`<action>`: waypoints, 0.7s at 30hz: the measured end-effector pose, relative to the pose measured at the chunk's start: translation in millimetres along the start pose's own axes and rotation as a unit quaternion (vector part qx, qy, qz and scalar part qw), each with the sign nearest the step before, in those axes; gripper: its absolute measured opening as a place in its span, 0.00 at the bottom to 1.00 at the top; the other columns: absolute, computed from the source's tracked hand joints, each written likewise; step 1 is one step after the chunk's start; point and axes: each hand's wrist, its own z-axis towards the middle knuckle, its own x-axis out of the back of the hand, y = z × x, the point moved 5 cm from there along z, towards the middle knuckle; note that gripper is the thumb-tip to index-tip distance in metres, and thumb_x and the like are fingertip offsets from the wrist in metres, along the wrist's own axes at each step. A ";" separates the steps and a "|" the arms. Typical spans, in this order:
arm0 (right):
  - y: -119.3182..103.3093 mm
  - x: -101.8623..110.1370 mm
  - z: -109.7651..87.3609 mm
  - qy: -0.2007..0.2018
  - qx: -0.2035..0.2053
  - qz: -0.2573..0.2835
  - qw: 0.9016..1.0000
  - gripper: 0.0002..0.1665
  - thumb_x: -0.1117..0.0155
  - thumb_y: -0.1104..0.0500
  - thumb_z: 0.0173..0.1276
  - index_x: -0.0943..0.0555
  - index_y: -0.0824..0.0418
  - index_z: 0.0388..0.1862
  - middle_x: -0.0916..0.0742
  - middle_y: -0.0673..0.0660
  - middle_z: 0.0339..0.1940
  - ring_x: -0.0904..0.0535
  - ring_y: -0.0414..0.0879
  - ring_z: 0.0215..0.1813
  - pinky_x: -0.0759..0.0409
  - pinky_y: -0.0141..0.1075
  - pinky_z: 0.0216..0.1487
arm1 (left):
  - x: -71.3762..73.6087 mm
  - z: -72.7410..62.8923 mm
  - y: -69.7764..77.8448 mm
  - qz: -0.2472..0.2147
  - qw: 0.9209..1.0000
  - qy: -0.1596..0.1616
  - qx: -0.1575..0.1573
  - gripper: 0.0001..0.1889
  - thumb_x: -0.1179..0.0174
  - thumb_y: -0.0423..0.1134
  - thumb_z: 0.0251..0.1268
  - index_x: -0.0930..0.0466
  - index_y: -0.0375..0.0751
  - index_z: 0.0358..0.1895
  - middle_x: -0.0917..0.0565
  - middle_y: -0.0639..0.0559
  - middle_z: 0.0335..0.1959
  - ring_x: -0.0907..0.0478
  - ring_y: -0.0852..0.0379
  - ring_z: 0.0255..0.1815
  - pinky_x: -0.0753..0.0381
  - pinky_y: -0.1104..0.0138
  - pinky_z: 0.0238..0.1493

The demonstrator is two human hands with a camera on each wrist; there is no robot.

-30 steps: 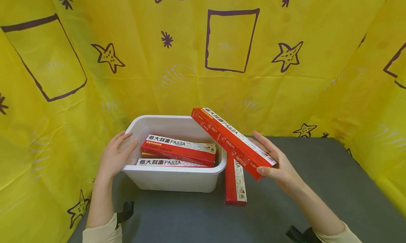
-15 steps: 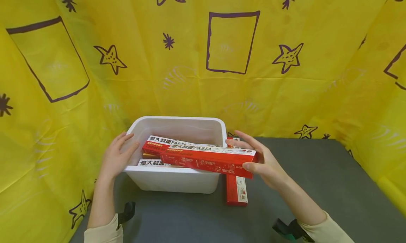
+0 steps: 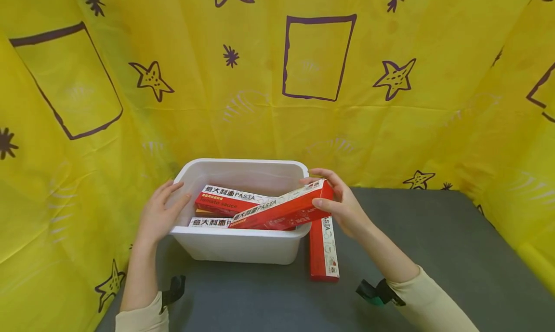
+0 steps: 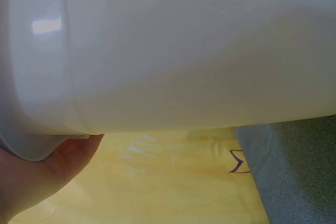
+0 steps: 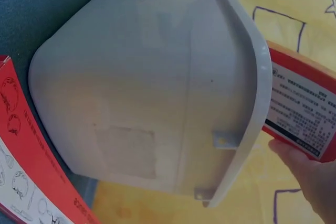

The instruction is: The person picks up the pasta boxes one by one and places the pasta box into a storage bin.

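Note:
My right hand [image 3: 340, 202] pinches the right end of a red and white pasta box [image 3: 277, 211], thumb in front and fingers behind. The box slants over the right rim of a white plastic bin [image 3: 234, 247], its left end lower and inside. In the right wrist view, its printed end panel [image 5: 299, 108] shows beyond the rim. My left hand [image 3: 158, 214] grips the bin's left rim; a finger [image 4: 79, 153] curls under the lip in the left wrist view. Inside lie a tomato sauce pasta box [image 3: 223, 201] and another pasta box [image 3: 208, 222], partly hidden.
One more red and white pasta box [image 3: 324, 255] lies on the dark grey tabletop [image 3: 243, 298], just right of the bin. Yellow patterned cloth [image 3: 321, 134] surrounds the table at the back and sides.
My right hand has carried the pasta box leftward and turned it, so its left end has come down into the bin and its held end is now higher. The left hand stays at the rim.

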 end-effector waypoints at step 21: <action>16.1 -18.0 29.4 -0.007 -0.007 -0.221 0.975 0.34 0.33 0.60 0.66 0.32 0.50 0.69 0.23 0.54 0.64 0.33 0.44 0.68 0.31 0.49 0.66 | -0.3 0.1 1.8 0.005 1.000 0.000 -0.001 0.33 0.48 0.55 0.72 0.34 0.34 0.70 0.43 0.33 0.74 0.48 0.27 0.71 0.49 0.30 0.63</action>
